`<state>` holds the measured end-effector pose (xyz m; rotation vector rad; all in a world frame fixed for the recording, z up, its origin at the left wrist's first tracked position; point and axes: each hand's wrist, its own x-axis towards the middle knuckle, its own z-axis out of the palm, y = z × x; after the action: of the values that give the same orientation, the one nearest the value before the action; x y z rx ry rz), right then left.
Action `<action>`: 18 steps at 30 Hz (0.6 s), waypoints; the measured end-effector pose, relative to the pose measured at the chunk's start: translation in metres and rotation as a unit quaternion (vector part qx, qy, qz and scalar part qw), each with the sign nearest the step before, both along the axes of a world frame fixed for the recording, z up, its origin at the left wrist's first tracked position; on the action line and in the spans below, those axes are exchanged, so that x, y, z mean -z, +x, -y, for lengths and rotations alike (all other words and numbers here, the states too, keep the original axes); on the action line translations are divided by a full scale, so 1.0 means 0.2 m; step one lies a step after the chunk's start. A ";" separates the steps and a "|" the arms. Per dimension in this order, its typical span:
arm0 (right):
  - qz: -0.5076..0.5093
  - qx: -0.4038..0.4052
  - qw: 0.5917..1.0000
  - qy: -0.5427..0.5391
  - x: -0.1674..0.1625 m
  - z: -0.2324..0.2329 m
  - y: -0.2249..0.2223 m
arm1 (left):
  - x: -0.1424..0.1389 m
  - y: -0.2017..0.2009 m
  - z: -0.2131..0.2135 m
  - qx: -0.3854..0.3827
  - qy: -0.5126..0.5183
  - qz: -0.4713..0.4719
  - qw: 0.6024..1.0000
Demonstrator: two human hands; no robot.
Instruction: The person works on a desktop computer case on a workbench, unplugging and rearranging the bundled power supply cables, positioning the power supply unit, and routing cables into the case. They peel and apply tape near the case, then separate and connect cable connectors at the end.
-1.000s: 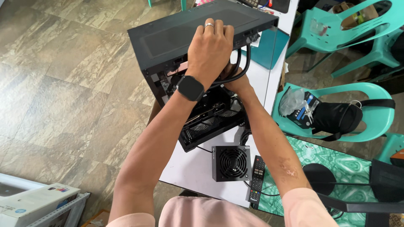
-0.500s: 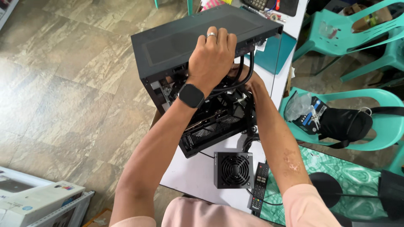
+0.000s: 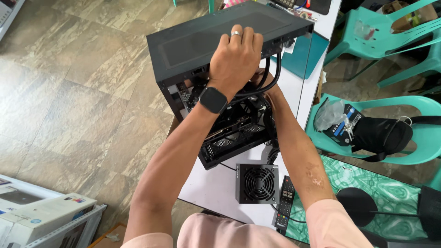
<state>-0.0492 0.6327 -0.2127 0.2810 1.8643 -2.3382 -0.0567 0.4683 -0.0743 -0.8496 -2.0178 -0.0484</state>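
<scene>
A black computer case [image 3: 197,41] stands open-sided on a white table [image 3: 216,188], its boards and cables showing. My left hand [image 3: 235,57], with a ring and a black smartwatch, rests flat on the case's top edge and grips it. My right hand [image 3: 268,89] reaches into the case beside two thick black hoses [image 3: 271,78]; its fingers are hidden behind my left hand and the hoses.
A black power supply with a round fan grille [image 3: 257,183] lies on the table near me, a black remote [image 3: 285,202] next to it. Teal plastic chairs [image 3: 413,110] stand at right, one holding a black bag [image 3: 376,135]. Boxes [image 3: 36,216] sit at lower left on the tiled floor.
My left hand has slid slightly along the case top. My right arm stays reaching inside the case.
</scene>
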 end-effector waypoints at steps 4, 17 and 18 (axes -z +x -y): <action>-0.044 -0.015 0.987 0.156 -0.04 -0.01 0.06 | 0.00 -0.01 0.01 0.010 0.007 -0.002 1.000; -0.062 -0.104 0.941 0.315 -0.09 -0.06 0.14 | 0.03 -0.02 0.01 -0.004 -0.008 -0.011 1.000; -0.031 -0.108 0.944 0.309 -0.08 -0.06 0.14 | 0.02 -0.03 0.01 -0.004 -0.005 -0.017 1.000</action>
<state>-0.0221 0.6449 -0.1968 0.0555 2.4729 -1.5866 -0.0624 0.4668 -0.0792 -0.8440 -1.9911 -0.0206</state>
